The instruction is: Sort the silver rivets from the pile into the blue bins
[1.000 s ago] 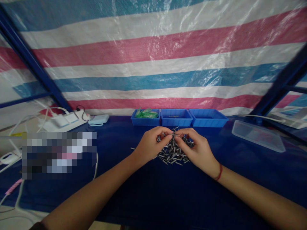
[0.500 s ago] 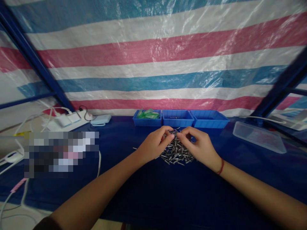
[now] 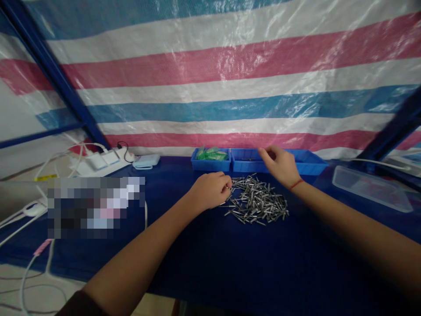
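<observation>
Loose silver blind rivets lie in a heap on the blue tabletop. At the heap's left edge, my left hand is closed with curled fingers, and a bit of metal like a rivet shows at its fingertips. My right hand is raised over the right part of the middle blue bin, beyond the heap. Its fingers are bent in and closed; whatever they hold is hidden. A few thin metal pieces lie inside the middle bin.
Left of it, a blue bin contains green plastic packets; a third blue bin stands at right, partly behind my hand. A clear plastic lid lies farther right. Power strip, cables and a light-blue case sit left.
My hands have come apart from over the heap. The right one has moved up and away to the middle bin, the left to the heap's left edge. The view has shifted slightly.
</observation>
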{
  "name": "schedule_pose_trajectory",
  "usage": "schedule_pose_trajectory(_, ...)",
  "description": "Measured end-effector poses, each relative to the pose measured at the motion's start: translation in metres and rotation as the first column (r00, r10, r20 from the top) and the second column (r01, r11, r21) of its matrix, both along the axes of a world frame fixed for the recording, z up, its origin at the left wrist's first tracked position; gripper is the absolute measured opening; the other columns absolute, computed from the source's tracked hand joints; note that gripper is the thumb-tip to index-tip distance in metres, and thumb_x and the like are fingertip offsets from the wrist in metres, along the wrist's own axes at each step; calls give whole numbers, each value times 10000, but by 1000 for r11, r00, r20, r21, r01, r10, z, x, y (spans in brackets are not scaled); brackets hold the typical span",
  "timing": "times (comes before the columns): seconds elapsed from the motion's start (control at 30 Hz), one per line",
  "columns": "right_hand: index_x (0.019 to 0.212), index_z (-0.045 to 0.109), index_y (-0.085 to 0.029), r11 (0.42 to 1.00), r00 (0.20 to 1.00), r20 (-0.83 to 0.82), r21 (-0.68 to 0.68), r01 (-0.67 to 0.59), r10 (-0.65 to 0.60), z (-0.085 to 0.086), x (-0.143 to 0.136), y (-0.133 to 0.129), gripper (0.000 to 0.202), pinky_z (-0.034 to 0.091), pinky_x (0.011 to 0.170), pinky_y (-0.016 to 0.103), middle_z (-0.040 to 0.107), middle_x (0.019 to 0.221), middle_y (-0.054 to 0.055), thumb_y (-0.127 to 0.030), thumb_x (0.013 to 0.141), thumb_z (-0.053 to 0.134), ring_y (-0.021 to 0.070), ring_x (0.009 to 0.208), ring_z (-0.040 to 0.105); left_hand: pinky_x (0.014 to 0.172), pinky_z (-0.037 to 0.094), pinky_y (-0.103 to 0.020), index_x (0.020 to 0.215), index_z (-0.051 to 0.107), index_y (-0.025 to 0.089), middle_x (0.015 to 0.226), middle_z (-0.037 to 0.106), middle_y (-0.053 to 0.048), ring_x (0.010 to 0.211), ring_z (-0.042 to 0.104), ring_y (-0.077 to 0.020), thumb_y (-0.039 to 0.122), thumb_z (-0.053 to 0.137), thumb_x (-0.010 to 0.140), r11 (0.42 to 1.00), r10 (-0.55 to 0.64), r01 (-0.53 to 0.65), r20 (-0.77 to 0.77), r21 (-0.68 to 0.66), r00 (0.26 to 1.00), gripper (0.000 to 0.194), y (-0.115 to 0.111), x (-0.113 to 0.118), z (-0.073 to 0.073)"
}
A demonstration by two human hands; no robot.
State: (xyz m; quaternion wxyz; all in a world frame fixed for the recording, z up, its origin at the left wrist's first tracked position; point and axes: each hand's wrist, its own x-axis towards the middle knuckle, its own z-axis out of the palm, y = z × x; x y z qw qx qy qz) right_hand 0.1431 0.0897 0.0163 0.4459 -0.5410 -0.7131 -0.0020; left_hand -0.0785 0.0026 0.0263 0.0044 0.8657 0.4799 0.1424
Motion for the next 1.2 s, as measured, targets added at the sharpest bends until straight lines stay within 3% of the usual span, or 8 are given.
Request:
schedule_pose_trajectory(0.2,662,580,-184,957,955,-262,-216,-195,135,-11,9,-54,275,400,551,269,587,620,23,-424,779,512,163,580,536,607,426,-279,781,681,198,778,686,-42,723,622,-203,291,533,731,972,40,-72,-142,-225,989,182,-13,-2,13)
schedule_pose_trajectory(0.43,671,575,-179,923,893,-400,-222,-314,208,-15,-1,-78,207,395,521,242,539,579,-7,-362,758,530,129,543,488,685,449,-288,810,686,159,824,692,-75,779,636,-203,259,507,809,980,10,-37,-138,-196,990,205,-9,5,2)
schedule_pose_trajectory(0.63,711,588,-169,911,909,-291,-195,-363,300,-23,-5,-83,216,407,539,251,580,638,7,-339,813,502,132,576,513,672,454,-295,797,641,131,794,631,-82,729,612,-195,205,450,866,997,-20,11,-125,-73,992,216,-8,6,1)
schedule_pose_trajectory(0.77,735,607,-185,935,936,-110,-87,-345,335,-17,-4,-89,158,430,607,268,621,689,14,-263,829,506,142,625,547,675,437,-279,818,596,140,767,578,-42,697,571,-159,208,435,873,1000,-18,18,25,15,1000,183,-8,7,5)
schedule_pose_trajectory(0.87,779,617,-188,913,919,-75,-108,-394,387,-13,-6,-94,133,431,592,263,611,673,5,-264,832,521,138,606,548,677,431,-264,796,581,151,745,580,-17,685,555,-138,214,469,855,999,-26,30,271,-10,962,141,-11,16,6)
schedule_pose_trajectory(0.97,833,627,-190,889,901,-127,-152,-432,416,-12,-11,-99,146,429,571,260,613,684,5,-309,833,541,138,603,544,639,441,-245,838,573,157,712,588,1,652,556,-123,269,478,861,989,37,55,583,-139,811,149,-15,30,1)
schedule_pose_trajectory(1.07,823,624,-190,860,858,-262,-150,-489,442,-10,-16,-104,188,438,581,257,623,720,13,-345,854,523,132,617,540,602,445,-233,885,556,160,692,578,10,624,551,-112,316,470,870,964,83,136,743,-230,664,178,-18,41,-7)
schedule_pose_trajectory(1.2,800,606,-183,818,762,-443,-103,-566,472,-6,-19,-109,211,438,561,245,615,711,15,-366,861,521,128,617,537,584,438,-227,887,548,162,669,561,15,612,542,-105,318,473,872,949,99,181,786,-259,610,174,-22,44,-11)
